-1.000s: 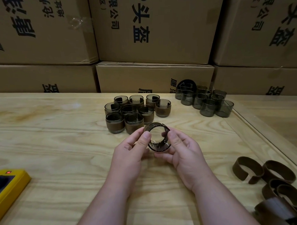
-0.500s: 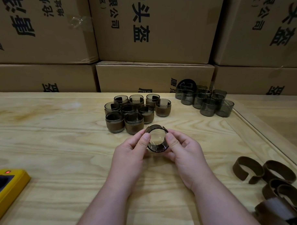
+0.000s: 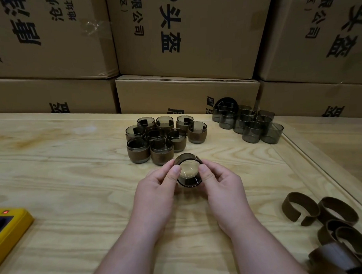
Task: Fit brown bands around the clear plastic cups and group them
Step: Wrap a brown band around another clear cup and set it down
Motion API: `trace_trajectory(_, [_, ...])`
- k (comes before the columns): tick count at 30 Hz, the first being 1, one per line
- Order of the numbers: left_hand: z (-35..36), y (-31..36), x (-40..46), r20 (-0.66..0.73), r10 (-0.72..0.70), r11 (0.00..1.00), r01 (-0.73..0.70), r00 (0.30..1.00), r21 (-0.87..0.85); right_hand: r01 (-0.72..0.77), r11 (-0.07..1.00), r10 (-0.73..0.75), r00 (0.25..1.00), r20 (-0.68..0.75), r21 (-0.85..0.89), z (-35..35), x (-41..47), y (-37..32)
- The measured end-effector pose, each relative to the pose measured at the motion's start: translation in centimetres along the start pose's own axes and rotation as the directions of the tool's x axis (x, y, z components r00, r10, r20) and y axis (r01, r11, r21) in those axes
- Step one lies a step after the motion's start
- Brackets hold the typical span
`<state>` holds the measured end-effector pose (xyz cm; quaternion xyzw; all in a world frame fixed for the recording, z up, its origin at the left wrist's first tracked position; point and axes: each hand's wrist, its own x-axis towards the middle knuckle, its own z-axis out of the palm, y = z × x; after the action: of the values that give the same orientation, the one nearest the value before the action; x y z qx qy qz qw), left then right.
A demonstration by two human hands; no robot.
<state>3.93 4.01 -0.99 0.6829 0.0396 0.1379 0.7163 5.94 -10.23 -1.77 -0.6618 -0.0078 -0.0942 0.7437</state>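
Observation:
A clear plastic cup [image 3: 189,171] lies tilted above the table's middle, its bottom facing me, with a brown band [image 3: 185,157] wrapped round its far end. My left hand [image 3: 157,184] pinches the cup and band from the left, thumb on the near face. My right hand [image 3: 220,184] grips them from the right in the same way. Just beyond stands a cluster of several banded cups [image 3: 163,137]. Several bare smoky cups [image 3: 249,123] are grouped at the back right. Loose brown bands [image 3: 330,219] lie piled at the right front.
The wooden table [image 3: 75,181] has a raised rim [image 3: 320,166] running along its right side. A yellow device [image 3: 9,229] with a red light sits at the left front edge. Stacked cardboard boxes [image 3: 185,40] wall off the back.
The band has closed tighter round the cup and slid further onto it. Both hands have stayed in place, thumbs pressing inward.

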Motion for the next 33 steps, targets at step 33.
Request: trace_trajectory(33, [0.5, 0.5, -0.3, -0.048, 0.04, 0.995, -0.045, 0.998, -0.092, 0.04, 0.998, -0.044, 0.996, 0.076, 0.052, 0.4, -1.2, -1.7])
